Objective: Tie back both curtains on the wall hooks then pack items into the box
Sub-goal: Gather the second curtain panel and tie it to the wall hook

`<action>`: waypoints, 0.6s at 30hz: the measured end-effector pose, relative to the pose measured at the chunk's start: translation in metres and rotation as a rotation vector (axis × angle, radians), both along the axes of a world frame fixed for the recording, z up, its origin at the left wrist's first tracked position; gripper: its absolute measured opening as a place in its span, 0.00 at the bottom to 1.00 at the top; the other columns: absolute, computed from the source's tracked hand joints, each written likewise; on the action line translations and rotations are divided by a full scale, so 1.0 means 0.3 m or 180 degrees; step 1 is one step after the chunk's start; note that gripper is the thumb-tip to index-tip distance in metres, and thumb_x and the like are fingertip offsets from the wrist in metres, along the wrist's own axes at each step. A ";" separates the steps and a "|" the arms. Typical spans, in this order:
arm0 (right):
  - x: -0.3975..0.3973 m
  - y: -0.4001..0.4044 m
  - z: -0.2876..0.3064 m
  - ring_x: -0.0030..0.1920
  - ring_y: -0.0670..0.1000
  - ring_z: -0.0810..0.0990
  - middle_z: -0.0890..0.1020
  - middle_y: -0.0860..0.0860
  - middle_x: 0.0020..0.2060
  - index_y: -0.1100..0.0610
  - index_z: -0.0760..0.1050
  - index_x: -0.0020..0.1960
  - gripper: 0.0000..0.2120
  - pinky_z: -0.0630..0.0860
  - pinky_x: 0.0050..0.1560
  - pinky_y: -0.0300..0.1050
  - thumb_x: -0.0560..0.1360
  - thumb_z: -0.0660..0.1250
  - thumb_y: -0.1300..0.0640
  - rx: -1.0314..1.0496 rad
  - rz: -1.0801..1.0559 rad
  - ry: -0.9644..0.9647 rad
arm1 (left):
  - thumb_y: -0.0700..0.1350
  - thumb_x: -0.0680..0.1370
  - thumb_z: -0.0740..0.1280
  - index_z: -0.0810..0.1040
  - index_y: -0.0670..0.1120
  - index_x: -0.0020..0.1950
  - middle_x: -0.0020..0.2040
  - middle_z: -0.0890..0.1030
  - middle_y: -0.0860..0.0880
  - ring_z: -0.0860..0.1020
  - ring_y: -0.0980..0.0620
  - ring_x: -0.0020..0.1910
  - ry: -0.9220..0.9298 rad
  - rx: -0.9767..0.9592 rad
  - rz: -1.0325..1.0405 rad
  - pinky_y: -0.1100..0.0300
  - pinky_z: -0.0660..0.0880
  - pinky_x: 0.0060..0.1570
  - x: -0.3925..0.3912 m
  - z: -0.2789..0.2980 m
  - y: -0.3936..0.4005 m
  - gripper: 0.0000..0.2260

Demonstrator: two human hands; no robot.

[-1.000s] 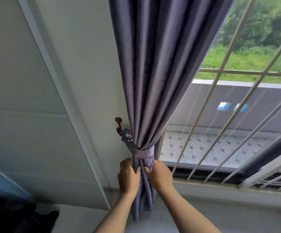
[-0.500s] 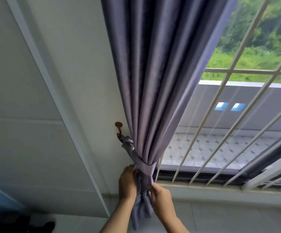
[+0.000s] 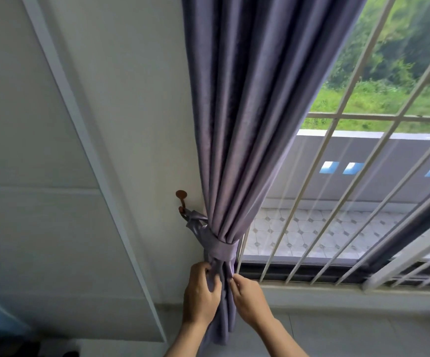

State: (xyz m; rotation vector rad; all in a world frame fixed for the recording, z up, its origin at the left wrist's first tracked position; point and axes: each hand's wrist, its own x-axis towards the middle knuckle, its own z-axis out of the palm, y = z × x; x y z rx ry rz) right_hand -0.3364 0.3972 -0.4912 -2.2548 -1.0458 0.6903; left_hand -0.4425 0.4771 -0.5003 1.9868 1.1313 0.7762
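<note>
A purple-grey curtain (image 3: 244, 124) hangs at the left side of the window, gathered by a matching tieback band (image 3: 220, 247). The band's end loops over a brown wall hook (image 3: 181, 202) on the white wall. Just below the band, my left hand (image 3: 201, 295) grips the bunched curtain folds from the left. My right hand (image 3: 250, 296) pinches the folds from the right. The curtain's loose tail hangs down between my wrists. A second dark curtain edge (image 3: 412, 225) shows at the far right. No box is in view.
White window bars (image 3: 319, 191) run in front of the glass, with a sill (image 3: 337, 295) below them. A white panelled wall with a raised trim strip (image 3: 85, 140) fills the left. Dark objects lie on the floor at bottom left (image 3: 8, 349).
Both hands have slid down the curtain to just under the tieback and now pull at the folds; the view has shifted slightly.
</note>
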 end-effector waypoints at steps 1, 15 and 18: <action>-0.001 0.000 0.002 0.37 0.54 0.74 0.76 0.49 0.32 0.55 0.68 0.38 0.15 0.67 0.35 0.46 0.80 0.55 0.51 -0.0010 -0.0034 -0.0003 | 0.56 0.72 0.66 0.74 0.51 0.49 0.51 0.76 0.52 0.79 0.52 0.46 0.0105 0.0191 -0.0108 0.63 0.72 0.38 0.004 -0.010 0.004 0.12; -0.093 0.061 0.069 0.40 0.60 0.68 0.71 0.54 0.34 0.55 0.67 0.45 0.09 0.63 0.38 0.45 0.79 0.53 0.52 -0.0639 -0.0064 -0.0891 | 0.44 0.70 0.59 0.77 0.49 0.41 0.38 0.78 0.47 0.73 0.48 0.29 0.1657 0.1810 -0.0778 0.55 0.70 0.26 0.047 -0.034 0.112 0.08; -0.075 0.083 0.084 0.43 0.60 0.72 0.80 0.55 0.44 0.57 0.73 0.47 0.13 0.66 0.38 0.45 0.78 0.53 0.50 -0.0618 -0.0289 -0.0761 | 0.44 0.69 0.69 0.72 0.51 0.42 0.36 0.76 0.48 0.73 0.47 0.28 0.1561 0.1955 -0.0850 0.56 0.71 0.26 0.045 -0.003 0.123 0.07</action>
